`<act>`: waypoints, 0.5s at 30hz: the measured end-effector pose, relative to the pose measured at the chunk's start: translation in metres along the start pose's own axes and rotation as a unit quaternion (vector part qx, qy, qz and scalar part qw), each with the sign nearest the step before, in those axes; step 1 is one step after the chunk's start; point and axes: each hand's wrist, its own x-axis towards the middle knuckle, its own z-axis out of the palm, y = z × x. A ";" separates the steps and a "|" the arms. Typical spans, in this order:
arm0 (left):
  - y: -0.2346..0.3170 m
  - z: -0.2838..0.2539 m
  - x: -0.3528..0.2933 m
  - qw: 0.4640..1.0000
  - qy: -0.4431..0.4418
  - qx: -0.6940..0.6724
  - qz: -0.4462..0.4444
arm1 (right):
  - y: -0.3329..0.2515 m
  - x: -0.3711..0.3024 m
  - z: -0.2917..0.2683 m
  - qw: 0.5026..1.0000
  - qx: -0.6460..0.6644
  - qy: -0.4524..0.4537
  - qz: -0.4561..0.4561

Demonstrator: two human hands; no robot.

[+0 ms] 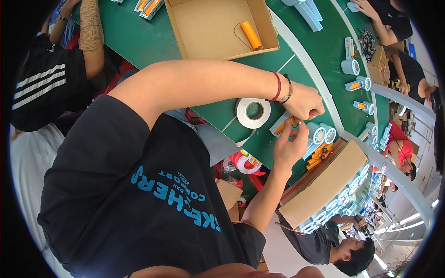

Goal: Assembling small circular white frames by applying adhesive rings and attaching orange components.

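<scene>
A light grey plastic housing [275, 130] lies on the green table with an orange cylindrical battery [281, 127] in it. My left hand [302, 101], with a red cord and a dark bracelet on its wrist, is closed over the far end of the housing. Whatever its curled fingers hold is hidden. My right hand [291, 144] comes in from the near side, thumb and forefinger pinched on a thin wire by the battery's end. Both sets of fingertips nearly meet there. Just right of them stand grey round-ended housings [318, 135].
A roll of white tape [253, 113] lies left of the hands. Several orange batteries [318, 156] sit beside a cardboard box [324, 185] full of grey parts. An open carton [218, 28] holds one wired battery [251, 35]. Beyond a pale rail [320, 78], more housings stand. Co-workers sit around.
</scene>
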 end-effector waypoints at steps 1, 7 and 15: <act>0.002 -0.001 -0.001 1.000 -0.002 -0.004 -0.007 | 0.001 0.000 0.000 1.000 0.000 -0.001 0.000; 0.020 -0.014 -0.003 0.994 -0.057 -0.032 -0.090 | 0.002 0.004 -0.002 0.999 0.023 -0.024 0.035; 0.020 -0.011 -0.006 0.997 -0.039 -0.007 -0.066 | -0.002 0.008 -0.006 0.994 0.056 -0.031 0.084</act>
